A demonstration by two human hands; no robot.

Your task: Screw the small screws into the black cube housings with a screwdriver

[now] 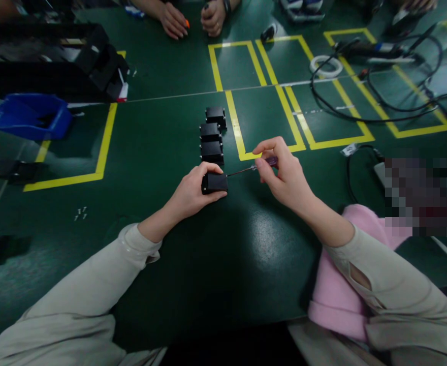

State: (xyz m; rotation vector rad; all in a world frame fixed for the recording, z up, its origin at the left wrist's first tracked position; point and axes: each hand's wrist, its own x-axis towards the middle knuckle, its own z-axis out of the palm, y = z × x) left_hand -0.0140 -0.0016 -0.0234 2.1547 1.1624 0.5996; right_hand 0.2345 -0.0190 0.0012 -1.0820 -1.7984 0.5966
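My left hand [193, 190] grips a small black box [215, 183] that rests on the green table [162, 132]. My right hand [284, 175] pinches a thin screwdriver [252, 168] with a purple handle. Its metal tip points left and meets the right side of the box. Behind the box, three more black boxes [212, 137] stand in a row running away from me.
A blue bin [31, 116] and black trays [56, 58] sit at far left. Small screws [81, 213] lie left of my arm. Black cables [379, 96] and a white tape roll [326, 66] lie at right. Another person's hands [193, 20] rest at the far edge. Pink cloth [338, 295] lies under my right arm.
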